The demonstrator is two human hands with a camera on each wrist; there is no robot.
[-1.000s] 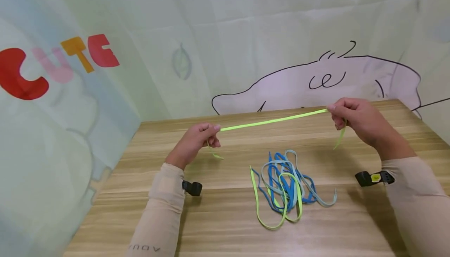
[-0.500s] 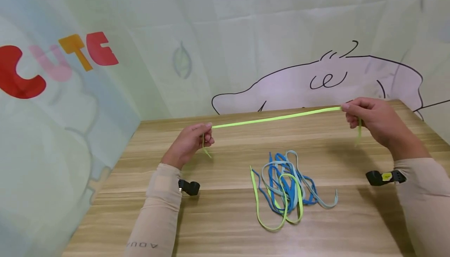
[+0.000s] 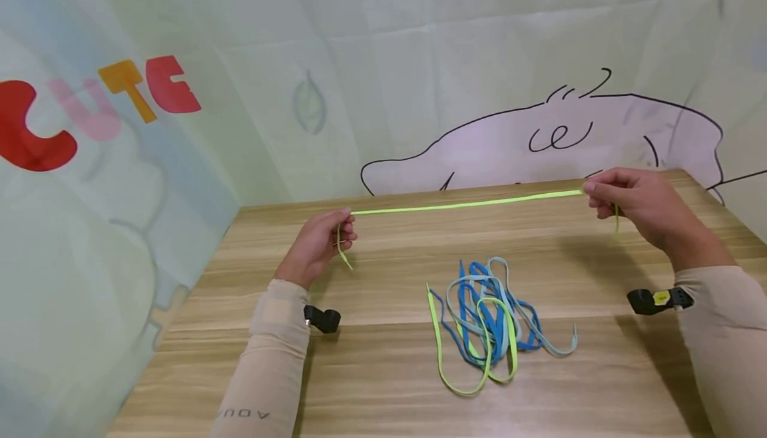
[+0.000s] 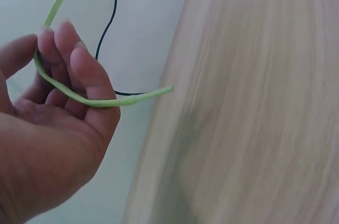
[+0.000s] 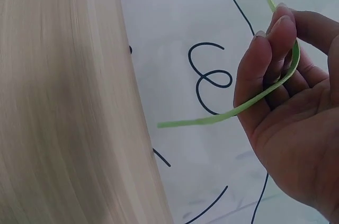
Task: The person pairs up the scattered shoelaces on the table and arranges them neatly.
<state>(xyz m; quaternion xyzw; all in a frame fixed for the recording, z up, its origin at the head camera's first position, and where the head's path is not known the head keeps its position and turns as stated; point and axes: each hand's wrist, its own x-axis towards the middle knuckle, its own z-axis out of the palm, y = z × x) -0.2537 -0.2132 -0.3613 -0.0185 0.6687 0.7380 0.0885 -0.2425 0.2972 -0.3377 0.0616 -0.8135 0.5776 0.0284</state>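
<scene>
A lime-green shoelace (image 3: 455, 206) is stretched almost level between my two hands, above the far part of the table. My left hand (image 3: 319, 241) pinches it near one end between thumb and fingers; in the left wrist view the short tail (image 4: 127, 100) crosses the curled fingers. My right hand (image 3: 638, 208) pinches it near the other end, and the right wrist view has that tail (image 5: 212, 119) hanging past the fingers. Between and below the hands, a loose pile of blue, light blue and lime-green shoelaces (image 3: 493, 318) lies on the table.
The wood-grain table (image 3: 371, 378) runs back to a pale printed curtain (image 3: 419, 78) with cartoon drawings and coloured letters. A black wrist camera is strapped on each forearm, the left one (image 3: 323, 319) and the right one (image 3: 650, 301).
My hands have moved apart, the left one leftward and the right one rightward, so a longer stretch of the lime-green shoelace spans between them. The pile has stayed in place.
</scene>
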